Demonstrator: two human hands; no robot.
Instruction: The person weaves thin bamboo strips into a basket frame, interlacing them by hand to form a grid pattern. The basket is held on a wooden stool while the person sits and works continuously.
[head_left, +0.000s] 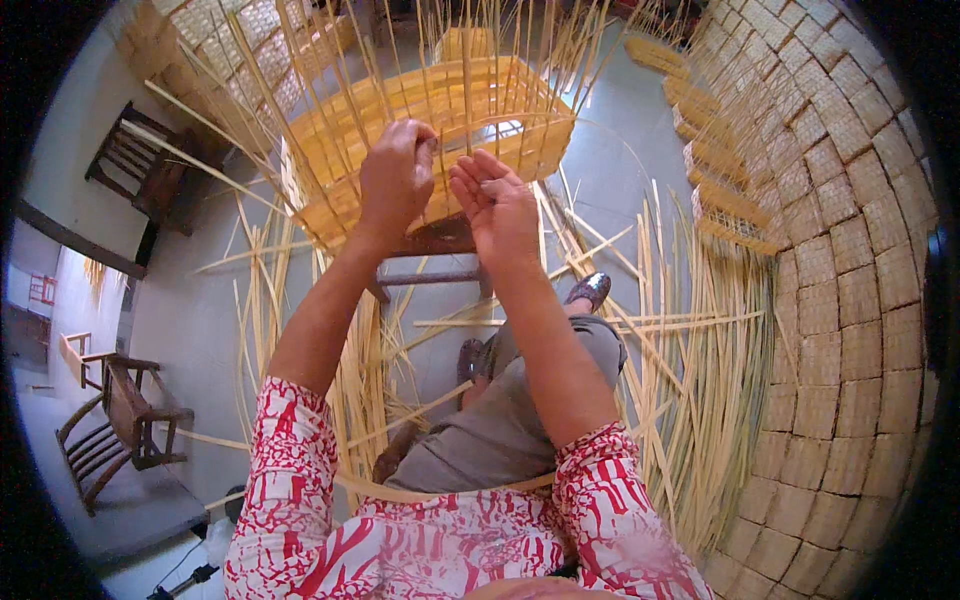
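Note:
In front of me a yellow basket of woven flat strips (545,140) rests on a low wooden seat (440,238), its long uncut stakes standing up and fanning outward. My left hand (395,180) is at its near side, fingers closed in a pinch; what lies between the fingertips is hidden. Just right of it, my right hand (503,212) is turned palm up beside the stakes, its fingers loosely curved and apart, with nothing plainly held. A thin strip (600,128) arcs off the basket's right side. Another pale strip (440,494) curves across my lap.
Loose split strips (690,360) cover the floor on both sides of my legs. Stacked woven baskets (840,300) form a wall at the right, with several staked yellow baskets (735,215) beside it. Wooden chairs (120,410) stand at the left.

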